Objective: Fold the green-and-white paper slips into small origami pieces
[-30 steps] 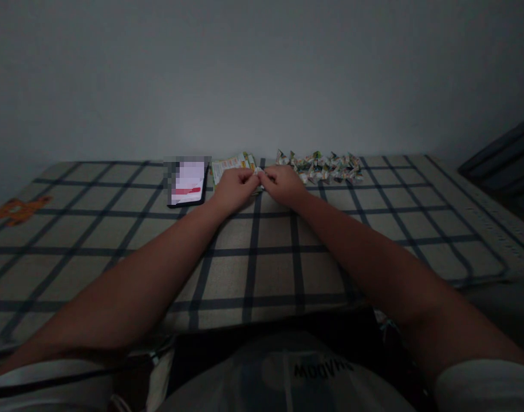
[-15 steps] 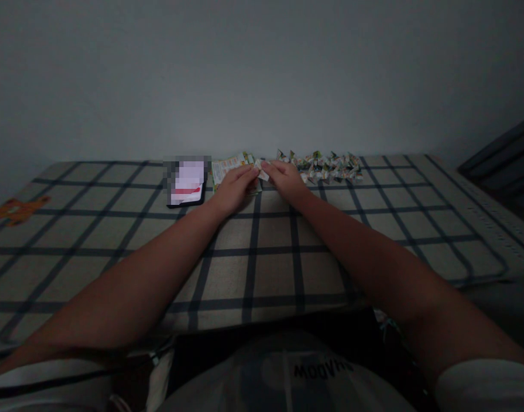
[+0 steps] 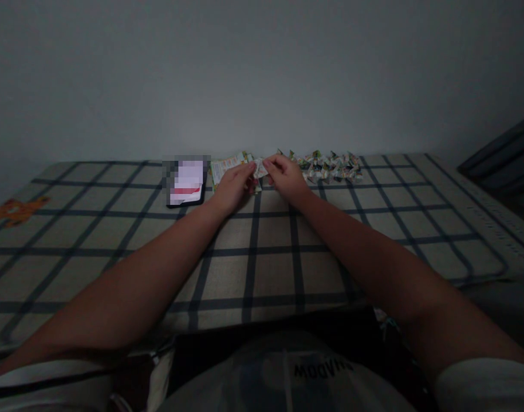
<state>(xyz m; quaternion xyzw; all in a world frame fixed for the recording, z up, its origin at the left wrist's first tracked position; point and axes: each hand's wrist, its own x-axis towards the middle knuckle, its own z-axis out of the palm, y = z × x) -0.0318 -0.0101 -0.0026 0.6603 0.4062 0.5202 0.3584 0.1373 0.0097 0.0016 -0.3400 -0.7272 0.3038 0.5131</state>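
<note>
Between my two hands is a small folded piece of printed paper (image 3: 260, 168), pale with fine marks. My left hand (image 3: 235, 184) pinches its left side with thumb and forefinger, the other fingers curled under. On the right side, my right hand (image 3: 286, 176) grips it between thumb and bent forefinger. Beneath and beside my left hand lie flat printed paper sheets (image 3: 221, 167) with green edges, partly covered by that hand. Several small folded paper pieces (image 3: 330, 166) with pointed tips sit in rows to the right of my right hand.
A phone (image 3: 186, 183) with a lit screen lies left of the sheets, partly blurred out. The checked cloth (image 3: 270, 274) covers the table up to the grey wall (image 3: 262, 74). An orange figure (image 3: 19, 210) shows on the cloth at far left.
The folded paper has turned a little between my fingers and shows a more printed face. My right hand's fingers have lifted and bent slightly; my left fingers have shifted their hold.
</note>
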